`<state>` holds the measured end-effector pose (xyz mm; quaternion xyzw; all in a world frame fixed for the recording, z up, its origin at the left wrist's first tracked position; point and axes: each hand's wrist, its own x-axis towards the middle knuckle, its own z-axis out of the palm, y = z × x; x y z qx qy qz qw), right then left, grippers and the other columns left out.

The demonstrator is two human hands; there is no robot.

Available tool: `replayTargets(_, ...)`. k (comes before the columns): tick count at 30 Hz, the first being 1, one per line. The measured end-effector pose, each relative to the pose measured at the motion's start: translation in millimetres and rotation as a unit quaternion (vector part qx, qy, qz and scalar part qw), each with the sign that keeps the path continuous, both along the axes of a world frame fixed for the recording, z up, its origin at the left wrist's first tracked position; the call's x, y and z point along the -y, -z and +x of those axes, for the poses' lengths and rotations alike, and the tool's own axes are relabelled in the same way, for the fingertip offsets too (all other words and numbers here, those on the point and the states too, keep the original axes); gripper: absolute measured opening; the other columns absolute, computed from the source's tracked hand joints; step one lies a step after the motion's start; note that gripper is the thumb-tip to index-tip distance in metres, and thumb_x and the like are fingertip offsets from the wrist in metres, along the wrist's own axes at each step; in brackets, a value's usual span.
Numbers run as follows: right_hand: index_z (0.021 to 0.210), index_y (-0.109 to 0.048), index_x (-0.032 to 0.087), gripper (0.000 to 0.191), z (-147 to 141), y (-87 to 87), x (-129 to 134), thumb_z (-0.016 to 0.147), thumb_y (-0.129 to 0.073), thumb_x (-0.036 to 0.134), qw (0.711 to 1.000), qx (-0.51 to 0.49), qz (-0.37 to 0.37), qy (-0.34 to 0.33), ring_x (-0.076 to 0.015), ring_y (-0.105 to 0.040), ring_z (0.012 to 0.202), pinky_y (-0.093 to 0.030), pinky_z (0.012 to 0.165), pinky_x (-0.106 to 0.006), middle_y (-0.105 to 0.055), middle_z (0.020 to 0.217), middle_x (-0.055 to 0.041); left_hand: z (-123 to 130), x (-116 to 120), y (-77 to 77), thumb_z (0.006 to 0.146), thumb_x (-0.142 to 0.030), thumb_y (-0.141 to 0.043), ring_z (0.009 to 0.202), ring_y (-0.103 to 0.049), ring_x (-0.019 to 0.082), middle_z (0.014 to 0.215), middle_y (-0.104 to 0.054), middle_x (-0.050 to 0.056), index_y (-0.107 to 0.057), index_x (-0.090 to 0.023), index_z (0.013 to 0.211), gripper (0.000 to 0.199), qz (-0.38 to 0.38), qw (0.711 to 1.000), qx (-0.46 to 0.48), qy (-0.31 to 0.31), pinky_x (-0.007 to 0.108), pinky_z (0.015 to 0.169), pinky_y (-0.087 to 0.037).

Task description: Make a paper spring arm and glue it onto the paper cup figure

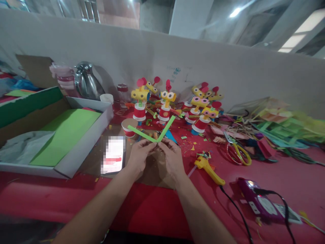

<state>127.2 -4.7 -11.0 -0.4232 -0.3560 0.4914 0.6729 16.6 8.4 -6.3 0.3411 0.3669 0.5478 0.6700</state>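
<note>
Two light green paper strips (pixel 166 128) meet in a V, with the joint between my fingertips. My left hand (pixel 140 153) pinches the joint from the left, and my right hand (pixel 171 153) pinches it from the right. Both sit low over a brown cardboard sheet (pixel 154 173). Just beyond my left hand stands a red and white paper cup (pixel 129 128). A blue paper piece (pixel 171 136) lies behind my right hand. Several paper-cup figures with yellow heads (pixel 165 110) and coiled paper arms stand farther back.
To the left are a box (pixel 86 135) holding green paper and a lit phone (pixel 113 155). A yellow glue gun (pixel 209 170) with a cord, yellow-handled scissors (pixel 240 154) and a purple device (pixel 261 200) lie to the right. A metal jug (pixel 87 81) stands near the wall.
</note>
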Motion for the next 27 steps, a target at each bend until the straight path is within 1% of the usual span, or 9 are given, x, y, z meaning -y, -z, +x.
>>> replayTargets(4, 0.084, -0.072, 0.021, 0.021, -2.2, 2.6, -0.1, 0.066, -0.076, 0.031, 1.000, 0.011, 0.004, 0.002, -0.0159, -0.062, 0.076, -0.050, 0.078, -0.033, -0.072, 0.084, -0.0004, 4.3, 3.9, -2.0, 0.058, -0.025, -0.083, 0.066, -0.061, 0.011, 0.066, -0.066, 0.001, -0.070, -0.013, 0.071, 0.022, -0.004, 0.999, 0.010, -0.032, 0.025, 0.071, -0.048)
replayTargets(8, 0.082, -0.072, 0.021, 0.019, 0.1, 2.5, -0.7, 0.066, -0.077, 0.030, 1.000, 0.010, 0.013, 0.008, -0.0159, -0.062, 0.077, -0.049, 0.079, -0.032, -0.071, 0.083, -0.0001, 5.7, 4.1, -4.6, 0.055, -0.021, -0.085, 0.067, -0.063, 0.012, 0.069, -0.069, 0.002, -0.070, -0.013, 0.072, 0.024, -0.009, 0.999, 0.029, -0.020, 0.027, 0.073, -0.049)
replayTargets(11, 0.080, -0.072, 0.022, 0.017, 2.1, -0.4, -0.8, 0.065, -0.077, 0.029, 1.000, -0.007, 0.004, 0.003, -0.0133, -0.060, 0.069, -0.048, 0.073, -0.030, -0.069, 0.076, 0.0018, 5.0, 1.5, -4.8, 0.052, -0.015, -0.085, 0.070, -0.065, 0.014, 0.071, -0.070, 0.004, -0.071, -0.012, 0.072, 0.024, -0.024, 0.998, 0.053, -0.001, 0.029, 0.076, -0.051)
replayTargets(14, 0.076, -0.071, 0.022, 0.017, 2.7, -2.9, -0.8, 0.063, -0.077, 0.030, 1.000, -0.026, -0.006, -0.001, -0.0117, -0.057, 0.064, -0.047, 0.069, -0.029, -0.068, 0.072, 0.0027, 3.8, -1.3, -3.5, 0.055, -0.011, -0.082, 0.071, -0.067, 0.015, 0.072, -0.071, 0.005, -0.071, -0.011, 0.069, 0.018, -0.046, 0.996, 0.081, 0.008, 0.030, 0.077, -0.053)
replayTargets(18, 0.076, -0.072, 0.020, 0.020, 1.8, -3.0, -1.2, 0.059, -0.080, 0.028, 0.999, -0.041, -0.004, 0.003, -0.0106, -0.056, 0.065, -0.047, 0.069, -0.028, -0.068, 0.073, 0.0026, 2.9, -2.3, -4.0, 0.060, -0.006, -0.078, 0.071, -0.068, 0.015, 0.071, -0.072, 0.005, -0.071, -0.011, 0.068, 0.011, -0.072, 0.993, 0.091, 0.005, 0.029, 0.078, -0.056)
replayTargets(24, 0.078, -0.071, 0.020, 0.019, 0.5, 0.7, -0.9, 0.062, -0.078, 0.028, 1.000, -0.021, -0.005, 0.006, -0.0141, -0.061, 0.070, -0.049, 0.073, -0.030, -0.070, 0.077, 0.0001, 4.0, -1.8, -6.9, 0.061, 0.001, -0.075, 0.069, -0.068, 0.013, 0.069, -0.071, 0.004, -0.069, -0.012, 0.066, 0.015, -0.108, 0.991, 0.078, -0.017, 0.028, 0.078, -0.057)
replayTargets(27, 0.078, -0.072, 0.020, 0.019, 1.0, 4.6, -0.5, 0.063, -0.078, 0.029, 1.000, -0.019, -0.006, 0.002, -0.0156, -0.062, 0.071, -0.050, 0.073, -0.031, -0.071, 0.078, -0.0013, 2.5, -3.0, -5.0, 0.063, 0.000, -0.075, 0.069, -0.067, 0.012, 0.071, -0.071, 0.004, -0.071, -0.011, 0.070, 0.014, -0.098, 0.993, 0.071, 0.002, 0.023, 0.075, -0.055)
